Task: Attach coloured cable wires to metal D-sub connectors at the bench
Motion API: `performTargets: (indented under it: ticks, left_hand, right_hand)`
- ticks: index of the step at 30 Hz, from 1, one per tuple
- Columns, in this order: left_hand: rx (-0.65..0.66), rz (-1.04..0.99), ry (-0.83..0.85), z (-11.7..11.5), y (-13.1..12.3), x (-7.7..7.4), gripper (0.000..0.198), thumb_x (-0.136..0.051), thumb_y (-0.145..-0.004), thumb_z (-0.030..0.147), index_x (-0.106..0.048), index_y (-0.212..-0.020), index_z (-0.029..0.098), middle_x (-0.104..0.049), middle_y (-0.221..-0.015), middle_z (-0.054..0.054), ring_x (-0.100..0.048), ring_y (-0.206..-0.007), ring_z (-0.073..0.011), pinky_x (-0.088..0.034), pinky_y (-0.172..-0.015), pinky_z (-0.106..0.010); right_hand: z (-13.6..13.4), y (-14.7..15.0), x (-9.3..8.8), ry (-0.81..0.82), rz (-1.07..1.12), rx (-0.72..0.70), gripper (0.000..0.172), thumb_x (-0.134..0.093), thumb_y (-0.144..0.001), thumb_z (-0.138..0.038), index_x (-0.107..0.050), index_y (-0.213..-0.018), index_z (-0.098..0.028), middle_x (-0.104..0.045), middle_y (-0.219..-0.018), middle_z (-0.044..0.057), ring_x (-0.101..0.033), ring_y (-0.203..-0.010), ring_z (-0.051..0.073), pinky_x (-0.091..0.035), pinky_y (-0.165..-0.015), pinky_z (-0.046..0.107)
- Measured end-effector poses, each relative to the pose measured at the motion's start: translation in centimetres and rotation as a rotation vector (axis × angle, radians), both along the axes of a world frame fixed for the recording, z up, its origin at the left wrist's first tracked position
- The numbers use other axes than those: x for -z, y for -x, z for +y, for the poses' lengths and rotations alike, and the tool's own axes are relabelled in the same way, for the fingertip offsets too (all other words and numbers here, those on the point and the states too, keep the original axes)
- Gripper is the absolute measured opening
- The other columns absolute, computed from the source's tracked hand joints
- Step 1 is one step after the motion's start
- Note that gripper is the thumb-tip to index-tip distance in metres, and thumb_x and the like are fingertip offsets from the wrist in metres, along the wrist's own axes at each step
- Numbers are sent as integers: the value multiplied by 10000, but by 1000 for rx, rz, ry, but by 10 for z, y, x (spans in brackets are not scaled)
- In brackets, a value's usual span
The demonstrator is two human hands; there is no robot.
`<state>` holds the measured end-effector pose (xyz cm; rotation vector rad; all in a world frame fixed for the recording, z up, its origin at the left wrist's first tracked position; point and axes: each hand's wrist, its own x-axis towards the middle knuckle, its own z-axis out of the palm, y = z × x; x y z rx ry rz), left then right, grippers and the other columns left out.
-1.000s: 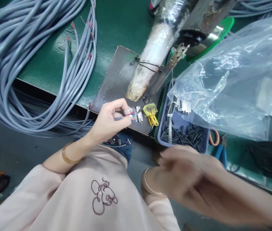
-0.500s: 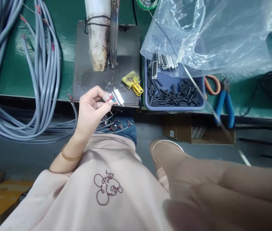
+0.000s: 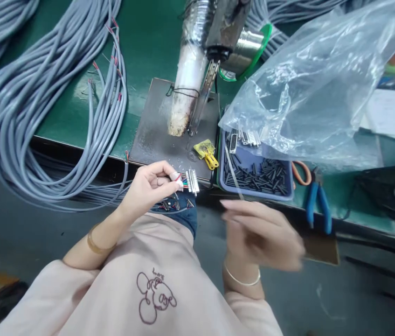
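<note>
Your left hand is closed in a pinch, thumb against fingertips, on the thin coloured wires; the metal connector that they run to sticks out just past your fingertips, at the near edge of the dark plate. Your right hand is raised in front of the blue tray, fingers bent, but it is blurred; a thin pale strand runs down close to its fingertips, and whether they grip it I cannot tell.

Expect the metal connector to be light and stiff, with a smooth shell that could slide in your fingers. The coloured wires should be soft and bend easily, and where they meet the row of pins is probably the most fragile spot. Take hold of the shell by its 2 short ends, clear of the pins, and support the coloured wires close behind so no pull reaches the joints
</note>
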<state>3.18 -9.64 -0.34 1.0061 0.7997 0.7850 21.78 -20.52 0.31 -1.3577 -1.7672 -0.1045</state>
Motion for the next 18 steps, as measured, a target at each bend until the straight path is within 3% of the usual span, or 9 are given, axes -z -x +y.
performTargets:
  ticks: [2,4,7,10,14,18]
  left_hand:
    - [90,-46,96,0,3,-3,270,-825,-682,264,-582,-722,153,-555,-534,55,-301,-378,-1,-210,-366,-143]
    - [181,-84,158,0,5,-3,303,-834,-694,305,-573,-732,156,-543,-520,62,-291,-367,-1,-201,-359,-146]
    - [280,-109,176,-1,7,-1,308,-831,-724,311,-566,-754,159,-563,-550,60,-321,-367,-4,-214,-355,-145]
    - [220,-136,125,-3,7,1,281,-817,-758,295,-573,-805,163,-547,-559,76,-345,-370,-9,-250,-358,-139]
    - [108,-124,-64,-6,10,2,204,-788,-793,264,-618,-787,153,-562,-581,51,-455,-441,-39,-369,-422,-147]
    - [124,-27,-528,-8,9,6,76,-678,-855,137,-688,-783,158,-723,-768,-46,-658,-690,-120,-532,-662,-213]
  right_hand:
    - [18,6,12,-81,-67,-126,124,-642,-946,-185,-596,-839,-230,-822,-1026,86,-743,-640,122,-576,-542,223]
    - [28,12,19,-130,-120,-143,121,-666,-927,-138,-598,-854,-206,-801,-1116,147,-778,-759,144,-598,-603,226]
    - [32,17,22,-145,-136,-139,141,-681,-908,-99,-593,-885,-207,-802,-1115,142,-792,-891,170,-617,-679,243]
    - [34,21,24,-117,-64,-122,134,-655,-923,-109,-584,-909,-222,-816,-968,73,-780,-800,148,-603,-654,236]
    - [36,28,20,55,230,4,127,-641,-937,-173,-560,-862,-235,-683,-719,-50,-656,-556,86,-534,-533,188]
    - [39,32,8,337,539,-24,171,-614,-949,-221,-510,-815,-237,-569,-615,-107,-526,-408,52,-422,-394,149]
